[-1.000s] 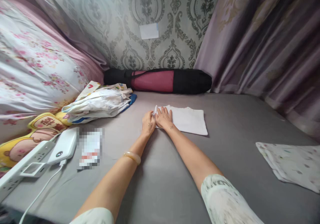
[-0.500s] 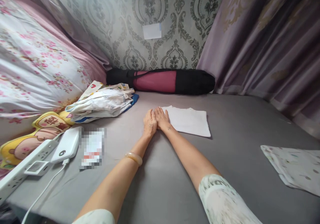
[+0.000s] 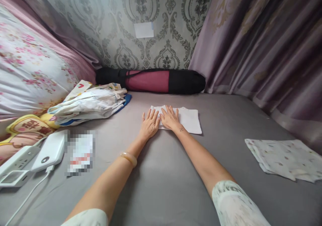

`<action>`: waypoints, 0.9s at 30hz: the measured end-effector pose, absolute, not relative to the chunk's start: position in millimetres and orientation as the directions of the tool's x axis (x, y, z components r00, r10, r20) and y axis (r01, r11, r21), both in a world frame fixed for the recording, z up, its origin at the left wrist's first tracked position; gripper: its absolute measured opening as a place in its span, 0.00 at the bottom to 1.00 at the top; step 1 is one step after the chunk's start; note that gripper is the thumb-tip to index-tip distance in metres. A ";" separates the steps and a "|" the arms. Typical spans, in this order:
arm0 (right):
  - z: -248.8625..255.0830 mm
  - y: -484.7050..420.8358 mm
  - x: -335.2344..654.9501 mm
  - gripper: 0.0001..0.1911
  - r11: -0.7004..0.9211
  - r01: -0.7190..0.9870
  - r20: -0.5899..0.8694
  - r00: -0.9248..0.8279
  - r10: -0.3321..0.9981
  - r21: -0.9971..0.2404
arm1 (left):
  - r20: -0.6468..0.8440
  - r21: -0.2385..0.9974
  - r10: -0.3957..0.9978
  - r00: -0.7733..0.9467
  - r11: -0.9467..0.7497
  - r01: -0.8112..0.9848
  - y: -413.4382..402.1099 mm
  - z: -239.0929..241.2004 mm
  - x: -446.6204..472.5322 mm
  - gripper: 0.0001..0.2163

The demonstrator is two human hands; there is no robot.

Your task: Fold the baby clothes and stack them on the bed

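A folded white cloth [image 3: 190,120] lies flat on the grey bed sheet [image 3: 161,172], ahead of me. My left hand [image 3: 150,122] rests on the cloth's left end, palm down, with its fingers spread. Just to the right, my right hand [image 3: 170,118] also lies flat on the cloth, fingers apart and pointing away from me. The two hands almost meet at the thumbs. Part of the cloth is hidden under them, so I cannot tell what garment or piece it is.
A pile of clothes [image 3: 93,101] sits at the left, near a white power bank [image 3: 51,150] with a cable and a power strip [image 3: 21,160]. Folded patterned cloth [image 3: 284,157] lies at the right. A long black and pink bag [image 3: 148,81] lies along the wall.
My hands have gone from pressed together at the cloth's left edge to spread flat on top of it. The view has shifted slightly right.
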State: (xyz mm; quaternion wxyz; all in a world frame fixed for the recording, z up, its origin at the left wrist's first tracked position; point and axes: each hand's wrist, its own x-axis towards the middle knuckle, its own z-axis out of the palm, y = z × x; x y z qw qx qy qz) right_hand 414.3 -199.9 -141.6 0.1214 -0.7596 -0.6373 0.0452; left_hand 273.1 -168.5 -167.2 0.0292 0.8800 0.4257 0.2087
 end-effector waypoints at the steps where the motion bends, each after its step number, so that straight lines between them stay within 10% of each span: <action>1: -144.4 -203.2 418.2 0.29 -0.167 0.958 0.077 0.189 0.979 -0.232 | 0.321 0.203 0.749 0.579 -0.652 0.731 -169.4 -166.9 273.5 0.25; 27: -155.5 -231.8 460.2 0.30 -0.269 0.948 0.035 0.279 0.960 -0.167 | 0.200 0.161 0.755 0.624 -0.654 0.739 -168.4 -166.2 273.6 0.24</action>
